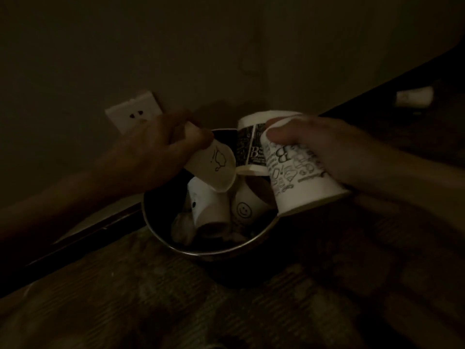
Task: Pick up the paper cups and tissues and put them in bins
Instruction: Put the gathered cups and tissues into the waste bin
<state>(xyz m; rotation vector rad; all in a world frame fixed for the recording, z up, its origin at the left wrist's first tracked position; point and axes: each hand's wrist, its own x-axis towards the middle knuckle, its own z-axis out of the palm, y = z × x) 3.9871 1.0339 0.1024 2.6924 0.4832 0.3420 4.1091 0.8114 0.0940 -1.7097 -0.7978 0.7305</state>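
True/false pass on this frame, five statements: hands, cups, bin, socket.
1. Each hand holds a cup. True: the left hand grips the doodle cup, and the right hand grips the lettered cup.
2. The bin is empty. False: it holds several cups, among them a smiley cup.
3. The right hand's cup is plain white. False: black lettering covers it.
4. A stray cup lies outside the bin, far right. True.
5. The socket is right of the bin. False: it is on the wall to the left, behind the left hand.
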